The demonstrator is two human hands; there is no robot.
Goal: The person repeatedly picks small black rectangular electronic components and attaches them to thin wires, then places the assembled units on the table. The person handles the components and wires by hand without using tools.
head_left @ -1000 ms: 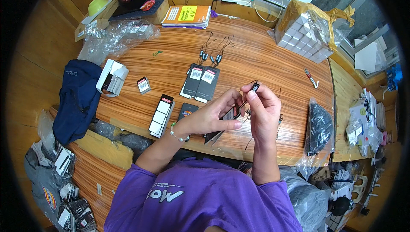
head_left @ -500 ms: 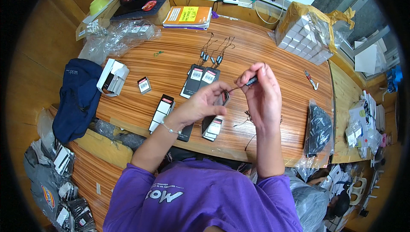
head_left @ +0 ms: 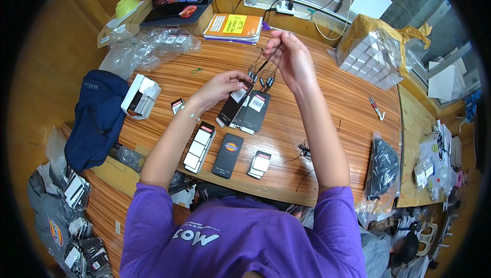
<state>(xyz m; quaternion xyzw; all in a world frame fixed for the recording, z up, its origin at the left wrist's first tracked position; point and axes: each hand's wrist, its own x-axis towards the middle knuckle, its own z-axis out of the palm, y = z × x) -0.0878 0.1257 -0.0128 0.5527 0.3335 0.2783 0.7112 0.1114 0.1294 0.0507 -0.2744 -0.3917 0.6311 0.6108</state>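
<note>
Left hand (head_left: 217,91), left of tag stack (head_left: 258,115): pinching black tag (head_left: 231,108). Right hand (head_left: 294,60), apart, beyond stack: pinching cord (head_left: 263,65), presumably against tangling.

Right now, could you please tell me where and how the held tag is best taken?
I would pinch the tag by the long edges of its lower end, coming from the person's side. The left hand grips its upper end, while the lower end points toward the person, free of fingers.
</note>
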